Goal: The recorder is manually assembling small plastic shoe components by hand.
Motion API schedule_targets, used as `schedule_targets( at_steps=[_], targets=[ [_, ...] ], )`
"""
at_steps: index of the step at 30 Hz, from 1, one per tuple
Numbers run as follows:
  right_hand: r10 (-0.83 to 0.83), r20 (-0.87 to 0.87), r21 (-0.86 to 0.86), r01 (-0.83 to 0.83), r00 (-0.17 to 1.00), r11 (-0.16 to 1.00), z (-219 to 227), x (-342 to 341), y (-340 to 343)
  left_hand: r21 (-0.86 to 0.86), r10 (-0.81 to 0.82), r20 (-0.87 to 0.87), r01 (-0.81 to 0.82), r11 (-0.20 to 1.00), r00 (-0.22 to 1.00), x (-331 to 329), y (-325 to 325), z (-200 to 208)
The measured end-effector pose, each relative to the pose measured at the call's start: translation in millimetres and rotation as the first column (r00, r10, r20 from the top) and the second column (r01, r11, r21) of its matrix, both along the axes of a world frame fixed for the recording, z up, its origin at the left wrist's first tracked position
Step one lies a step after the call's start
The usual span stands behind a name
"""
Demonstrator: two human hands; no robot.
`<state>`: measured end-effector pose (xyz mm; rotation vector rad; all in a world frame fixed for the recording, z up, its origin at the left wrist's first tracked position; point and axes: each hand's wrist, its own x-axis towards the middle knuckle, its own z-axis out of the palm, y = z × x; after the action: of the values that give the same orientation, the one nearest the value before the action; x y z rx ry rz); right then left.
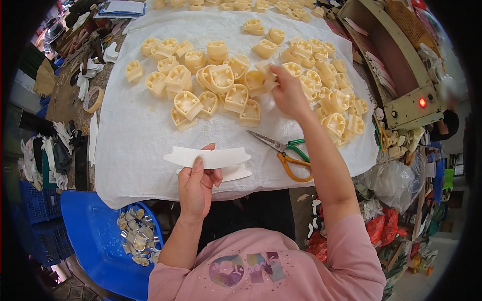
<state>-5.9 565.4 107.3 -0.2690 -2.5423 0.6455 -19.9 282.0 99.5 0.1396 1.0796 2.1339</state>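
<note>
A work table is covered with a white cloth (130, 165), and its far half is crowded with hollow cream parts, set in a left cluster (188, 105) and a denser right cluster (335, 103), with more along the far edge. A pair of scissors (281, 148) with one green and one orange handle is laid between the white strips and the right forearm, the blades pointed up and left; its handles are partly covered by that forearm. The table is flanked on the left by a tape roll (93, 99) and, below it, a blue tub (90, 236) in which shiny pieces (138, 236) are heaped. On the right a metal box (407, 111) with a lit red lamp is seen, with red bags (384, 226) lower down.

The near cloth edge is found just below the strips. Open cloth is left showing to their left and between them and the left cluster.

The upper white strip (221, 158) is held level above the near cloth, clamped between the thumb and fingers of the left hand (197, 183). It is smooth, gently curved and pointed at the ends. A similar lower strip (236, 173) is partly hidden beneath; whether it is also held cannot be told. The right hand (288, 93) is bent at the left cluster's right side, its fingertips brought to a blurred cream part (264, 70); whether that is gripped cannot be told.
</note>
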Motion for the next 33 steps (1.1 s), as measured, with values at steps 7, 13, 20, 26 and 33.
schedule_targets(
  at_steps=[7,13,20,26,33],
  targets=[
    [-0.234,-0.186,-0.815,-0.017,0.954,0.579,12.4,13.2,-20.7,0.044,0.051,-0.027,-0.05,0.998,0.998,-1.3,-3.5,3.3],
    [-0.198,-0.241,-0.936,-0.174,0.95,0.305,33.3,48.5,-45.3,0.029,0.008,-0.004,-0.008,1.0,1.0,2.2,-9.6,5.7],
    [-0.198,-0.326,-0.937,-0.288,0.924,0.198,42.4,63.4,-62.8,0.049,0.029,0.023,-0.031,0.998,0.999,9.6,-14.1,2.3],
    [-0.009,-0.046,-0.943,-0.04,0.999,0.33,3.5,36.7,-97.7,0.135,0.154,-0.151,-0.134,0.982,0.976,5.9,1.5,-0.6],
    [-0.124,-0.033,-0.741,0.059,0.992,0.669,-9.7,38.7,-89.8,-0.109,-0.085,-0.289,0.055,0.993,0.954,-8.9,41.6,3.2]
  ],
)
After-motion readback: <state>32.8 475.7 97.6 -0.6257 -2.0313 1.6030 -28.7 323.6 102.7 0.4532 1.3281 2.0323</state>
